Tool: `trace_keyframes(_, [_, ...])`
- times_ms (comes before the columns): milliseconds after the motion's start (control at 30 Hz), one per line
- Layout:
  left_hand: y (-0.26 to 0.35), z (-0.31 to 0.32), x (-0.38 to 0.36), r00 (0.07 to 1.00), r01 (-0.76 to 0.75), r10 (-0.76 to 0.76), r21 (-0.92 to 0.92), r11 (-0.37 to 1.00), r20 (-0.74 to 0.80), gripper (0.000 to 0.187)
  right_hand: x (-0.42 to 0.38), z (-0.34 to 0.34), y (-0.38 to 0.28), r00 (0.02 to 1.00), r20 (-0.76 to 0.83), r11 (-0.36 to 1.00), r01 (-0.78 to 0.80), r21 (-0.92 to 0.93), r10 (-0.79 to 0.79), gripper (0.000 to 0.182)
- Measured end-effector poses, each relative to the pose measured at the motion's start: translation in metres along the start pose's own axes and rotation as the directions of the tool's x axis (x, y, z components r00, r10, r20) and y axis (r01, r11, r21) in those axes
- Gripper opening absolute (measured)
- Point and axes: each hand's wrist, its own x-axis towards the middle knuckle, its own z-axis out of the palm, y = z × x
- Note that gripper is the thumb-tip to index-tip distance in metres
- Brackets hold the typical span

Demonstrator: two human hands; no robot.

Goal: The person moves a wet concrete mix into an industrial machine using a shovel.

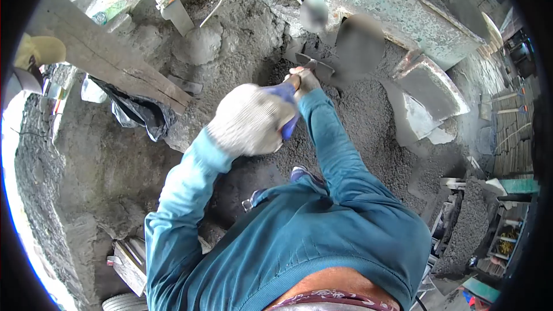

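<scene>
My left hand (253,118), in a whitish knitted glove with blue-purple patches, is closed around the rear part of a wooden handle (296,82). Further forward, my right hand (307,82) is wrapped around the same tool, close to its metal blade (316,68). It looks like a shovel, seen nearly end-on, with much of the handle hidden by my hands. Its blade is down at the edge of a dark grey heap of wet, gritty mix (363,112), which spreads below and to the right of my right forearm.
A mortar-crusted tray or slab (432,89) leans at the right. A long pale green-grey trough wall (386,6) runs across the back. At the left are a wooden beam (115,57) and a black plastic bag (135,112). A person in a cap (46,50) is at the far left.
</scene>
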Motion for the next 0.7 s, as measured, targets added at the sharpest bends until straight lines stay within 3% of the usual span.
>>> trace_keyframes(67, [-0.016,0.014,0.039,0.994,0.02,-0.015,0.04,0.999,-0.112,0.02,0.02,0.001,-0.026,0.998,-0.05,0.993,-0.042,-0.109,0.037,0.014])
trace_keyframes(100, [-0.017,0.018,0.051,0.973,0.152,-0.14,0.053,0.987,-0.184,0.021,0.032,0.0,-0.029,0.997,-0.006,0.994,-0.083,-0.075,0.083,0.015])
trace_keyframes(200, [-0.041,0.026,0.024,0.909,0.267,-0.298,-0.141,0.953,-0.29,0.017,0.062,-0.008,0.012,0.986,-0.13,0.995,-0.096,0.04,0.101,0.017])
trace_keyframes(233, [-0.059,0.042,-0.006,0.906,0.282,-0.355,-0.297,0.912,-0.232,0.015,0.05,-0.002,0.038,0.98,-0.188,0.998,-0.056,0.017,0.058,0.015])
trace_keyframes(267, [-0.057,0.054,-0.037,0.868,0.441,-0.496,-0.426,0.79,-0.021,0.022,0.039,-0.002,0.067,0.935,-0.34,0.993,-0.116,-0.021,0.102,0.017])
trace_keyframes(333, [-0.042,0.102,-0.1,0.878,0.378,-0.467,-0.452,0.808,-0.102,0.035,0.07,-0.079,0.14,0.987,-0.139,0.996,-0.085,-0.032,0.08,0.014])
trace_keyframes(367, [-0.025,0.112,-0.123,0.835,0.483,-0.55,-0.489,0.727,0.007,0.038,0.072,-0.109,0.162,0.982,-0.061,0.974,-0.186,-0.126,0.18,0.015])
trace_keyframes(400, [-0.01,0.129,-0.143,0.79,0.508,-0.611,-0.515,0.691,-0.04,0.034,0.06,-0.104,0.18,0.938,-0.305,0.965,-0.217,-0.147,0.164,0.017])
trace_keyframes(433, [0.0,0.139,-0.162,0.788,0.534,-0.612,-0.415,0.736,-0.071,0.03,0.027,-0.086,0.186,0.91,-0.385,0.944,-0.251,-0.212,0.155,0.016])
trace_keyframes(467, [0.018,0.139,-0.166,0.706,0.599,-0.703,-0.464,0.653,-0.078,0.027,0.023,-0.099,0.199,0.896,-0.398,0.936,-0.291,-0.196,0.195,0.017])
trace_keyframes(533, [0.032,0.149,-0.178,0.637,0.629,-0.768,-0.529,0.569,-0.068,0.026,0.025,-0.112,0.22,0.874,-0.403,0.916,-0.362,-0.169,0.271,0.017])
trace_keyframes(600, [0.046,0.156,-0.183,0.58,0.609,-0.793,-0.547,0.575,-0.188,0.025,0.017,-0.119,0.236,0.887,-0.343,0.903,-0.387,-0.185,0.31,0.013])
trace_keyframes(633, [0.048,0.16,-0.193,0.621,0.622,-0.764,-0.482,0.617,-0.177,0.025,0.012,-0.121,0.239,0.881,-0.317,0.892,-0.418,-0.175,0.351,0.011])
trace_keyframes(700, [0.059,0.157,-0.208,0.586,0.615,-0.79,-0.536,0.578,-0.179,0.027,-0.006,-0.113,0.243,0.883,-0.279,0.898,-0.422,-0.122,0.377,0.013])
